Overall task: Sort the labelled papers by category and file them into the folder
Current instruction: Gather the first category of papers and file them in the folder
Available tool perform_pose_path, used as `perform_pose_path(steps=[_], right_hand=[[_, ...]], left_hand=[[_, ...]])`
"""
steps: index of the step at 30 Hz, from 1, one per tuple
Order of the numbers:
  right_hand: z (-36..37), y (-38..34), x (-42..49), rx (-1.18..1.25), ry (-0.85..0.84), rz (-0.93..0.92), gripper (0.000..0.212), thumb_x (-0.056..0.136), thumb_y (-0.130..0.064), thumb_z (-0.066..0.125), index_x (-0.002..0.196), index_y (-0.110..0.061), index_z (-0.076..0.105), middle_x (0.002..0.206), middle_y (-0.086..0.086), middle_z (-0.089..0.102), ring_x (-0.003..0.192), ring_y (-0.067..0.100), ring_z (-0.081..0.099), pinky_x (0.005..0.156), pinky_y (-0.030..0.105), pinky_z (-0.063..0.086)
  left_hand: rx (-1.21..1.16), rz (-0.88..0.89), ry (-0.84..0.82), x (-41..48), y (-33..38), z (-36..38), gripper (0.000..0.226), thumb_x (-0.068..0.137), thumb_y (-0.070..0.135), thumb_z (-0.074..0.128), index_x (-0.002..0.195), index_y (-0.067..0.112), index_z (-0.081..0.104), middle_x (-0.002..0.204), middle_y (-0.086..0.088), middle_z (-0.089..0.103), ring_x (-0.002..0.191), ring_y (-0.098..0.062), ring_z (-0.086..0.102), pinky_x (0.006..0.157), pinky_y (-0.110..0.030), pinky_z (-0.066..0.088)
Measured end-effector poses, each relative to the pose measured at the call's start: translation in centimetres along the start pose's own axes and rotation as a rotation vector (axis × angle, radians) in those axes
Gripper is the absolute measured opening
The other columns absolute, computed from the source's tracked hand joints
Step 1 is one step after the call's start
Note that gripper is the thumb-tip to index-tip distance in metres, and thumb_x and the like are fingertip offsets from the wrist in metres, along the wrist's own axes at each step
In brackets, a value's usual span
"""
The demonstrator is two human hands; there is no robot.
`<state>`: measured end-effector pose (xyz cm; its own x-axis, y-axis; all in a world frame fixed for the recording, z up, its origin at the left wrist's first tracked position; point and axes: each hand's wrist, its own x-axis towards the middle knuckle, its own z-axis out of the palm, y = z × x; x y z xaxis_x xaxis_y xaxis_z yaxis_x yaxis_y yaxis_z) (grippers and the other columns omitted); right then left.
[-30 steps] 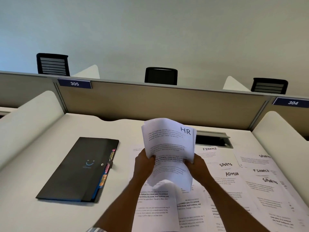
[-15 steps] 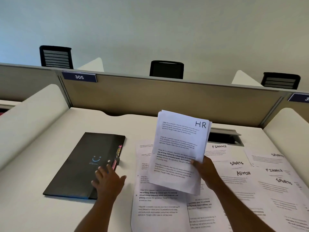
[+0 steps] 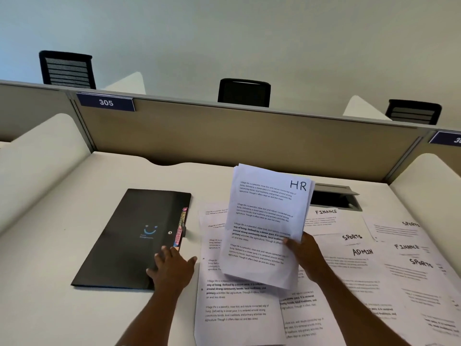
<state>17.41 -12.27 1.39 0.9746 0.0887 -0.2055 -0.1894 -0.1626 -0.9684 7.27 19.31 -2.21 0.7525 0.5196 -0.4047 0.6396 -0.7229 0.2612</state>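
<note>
A black expanding folder [image 3: 129,236] with a blue smiley and coloured index tabs lies shut on the desk at the left. My left hand [image 3: 172,267] rests with spread fingers on the folder's near right corner. My right hand [image 3: 303,255] grips a stack of white sheets labelled HR [image 3: 264,221] by its right edge, held up tilted above the desk. Under and beside the stack lie loose printed papers [image 3: 237,308]. Sheets labelled FINANCE [image 3: 325,212], SPORTS [image 3: 351,237] and ADMIN [image 3: 363,252] overlap at the right.
A beige partition [image 3: 237,136] with a 305 plate closes the desk's far side. An open cable hatch [image 3: 334,197] sits behind the HR stack. White curved side dividers [image 3: 37,156] flank the desk. Three black chair backs show beyond the partition.
My left hand let go of the HR stack and moved left onto the folder's near right corner. My right hand alone now holds the stack, shifted slightly right.
</note>
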Motion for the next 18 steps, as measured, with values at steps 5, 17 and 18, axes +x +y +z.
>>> perform_pose_path(steps=[5,17,18], right_hand=[[-0.3,-0.4,0.1,0.008,0.013,0.019,0.026,0.090,-0.007,0.064,0.115,-0.013,0.063,0.106,0.007,0.073,0.095,0.026,0.071,0.081,0.042,0.059],[-0.6,0.1,-0.2,-0.078,0.027,0.055,0.025,0.091,-0.010,0.063,0.116,-0.008,0.063,0.104,0.010,0.072,0.092,0.029,0.071,0.083,0.049,0.058],[-0.7,0.2,-0.1,-0.082,0.029,0.059,0.024,0.091,-0.010,0.063,0.115,-0.008,0.063,0.103,0.010,0.072,0.091,0.029,0.071,0.082,0.049,0.059]], left_hand=[[-0.010,0.075,-0.036,-0.6,1.9,0.1,0.066,0.099,0.049,0.039,0.152,0.015,0.022,0.163,-0.008,0.017,0.148,-0.034,0.021,0.113,-0.059,0.027],[0.029,0.070,0.062,-2.1,2.8,0.7,0.066,0.090,0.052,0.052,0.146,0.024,0.031,0.158,-0.015,0.024,0.148,-0.036,0.016,0.113,-0.068,0.013],[0.040,0.046,0.055,-1.9,2.6,0.6,0.079,0.088,0.059,0.053,0.151,0.022,0.023,0.161,-0.017,0.015,0.150,-0.039,0.008,0.113,-0.068,0.010]])
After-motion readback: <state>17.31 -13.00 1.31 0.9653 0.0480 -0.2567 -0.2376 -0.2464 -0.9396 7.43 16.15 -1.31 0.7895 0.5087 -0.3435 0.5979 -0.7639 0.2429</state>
